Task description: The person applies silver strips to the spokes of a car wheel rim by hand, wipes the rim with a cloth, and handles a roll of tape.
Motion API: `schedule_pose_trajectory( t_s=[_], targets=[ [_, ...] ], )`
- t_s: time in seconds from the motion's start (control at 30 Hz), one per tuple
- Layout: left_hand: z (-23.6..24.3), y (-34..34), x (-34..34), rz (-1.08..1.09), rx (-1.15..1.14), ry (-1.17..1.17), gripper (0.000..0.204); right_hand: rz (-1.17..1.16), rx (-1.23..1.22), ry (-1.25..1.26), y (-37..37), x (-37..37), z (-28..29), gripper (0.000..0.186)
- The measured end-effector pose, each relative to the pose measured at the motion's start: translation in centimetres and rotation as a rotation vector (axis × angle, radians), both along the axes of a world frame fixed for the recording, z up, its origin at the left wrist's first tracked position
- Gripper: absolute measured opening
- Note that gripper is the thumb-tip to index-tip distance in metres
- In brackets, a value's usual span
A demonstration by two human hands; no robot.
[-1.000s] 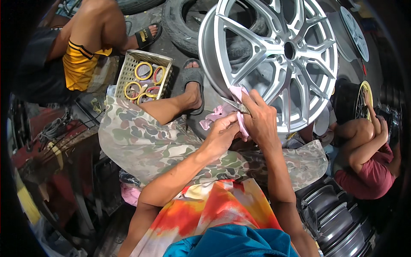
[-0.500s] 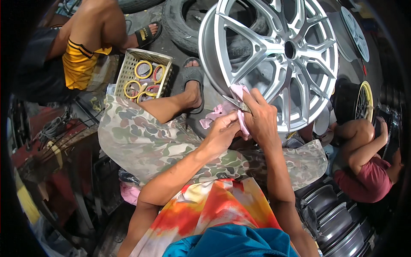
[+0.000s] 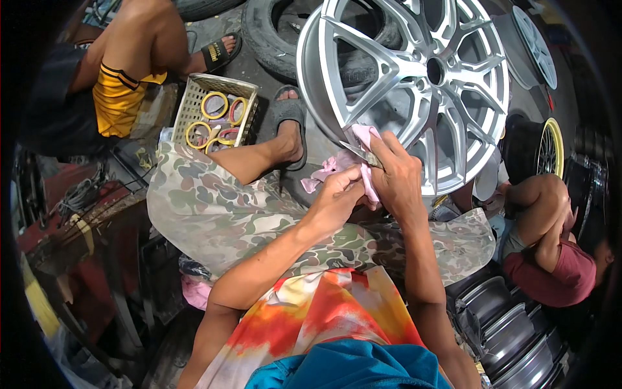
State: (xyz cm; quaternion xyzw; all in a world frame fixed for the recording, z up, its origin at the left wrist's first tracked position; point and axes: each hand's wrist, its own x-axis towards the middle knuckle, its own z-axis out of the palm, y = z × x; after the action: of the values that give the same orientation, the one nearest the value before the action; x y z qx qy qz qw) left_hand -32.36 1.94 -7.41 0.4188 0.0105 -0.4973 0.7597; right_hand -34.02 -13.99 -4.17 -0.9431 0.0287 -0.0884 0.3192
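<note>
A piece of pink cloth [image 3: 364,134] is bunched between my two hands, just below the rim of a large silver alloy wheel [image 3: 389,78]. My left hand [image 3: 337,198] is closed on the cloth, with thumb and fingers pinched together. Beside it, my right hand [image 3: 398,175] is closed round a tool with a pointed metal blade [image 3: 353,151]; its handle is hidden in the fingers. The blade's tip points up and left, against the cloth. More pink cloth [image 3: 327,172] hangs at the left of my hands. The multi-spoke wheel stands tilted in front of me.
A plastic basket [image 3: 184,107] with several rolls of tape stands at the left, near a seated person's leg [image 3: 155,39]. Tyres [image 3: 262,45] lie behind the wheel. Another person [image 3: 551,259] crouches at the right, above stacked wheel rims [image 3: 508,337].
The view has shifted slightly, moving the wheel and basket a little left. Both hands keep their hold, almost unmoved. At the right, the crouching person's arm has moved down.
</note>
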Motion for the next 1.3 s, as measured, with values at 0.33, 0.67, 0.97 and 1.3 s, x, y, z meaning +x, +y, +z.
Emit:
schedule_pose_trajectory(
  t_s=[0.33,0.67,0.97,1.3],
  targets=[
    [-1.2,0.0,0.0,0.052,-0.069,0.037,0.023,0.007,-0.059,0.042,0.3,0.5,-0.6,0.053],
    [-0.8,0.1,-0.3,0.044,-0.054,-0.022,0.02,0.015,-0.051,0.033,0.2,0.0,-0.2,0.052],
    [-0.4,0.3,0.2,0.065,-0.008,-0.013,0.019,0.027,-0.056,0.025,0.4,0.9,-0.8,0.052],
    [-1.3,0.5,-0.3,0.064,-0.019,-0.031,0.019,0.056,-0.097,0.03,0.4,0.3,-0.9,0.052]
  ],
)
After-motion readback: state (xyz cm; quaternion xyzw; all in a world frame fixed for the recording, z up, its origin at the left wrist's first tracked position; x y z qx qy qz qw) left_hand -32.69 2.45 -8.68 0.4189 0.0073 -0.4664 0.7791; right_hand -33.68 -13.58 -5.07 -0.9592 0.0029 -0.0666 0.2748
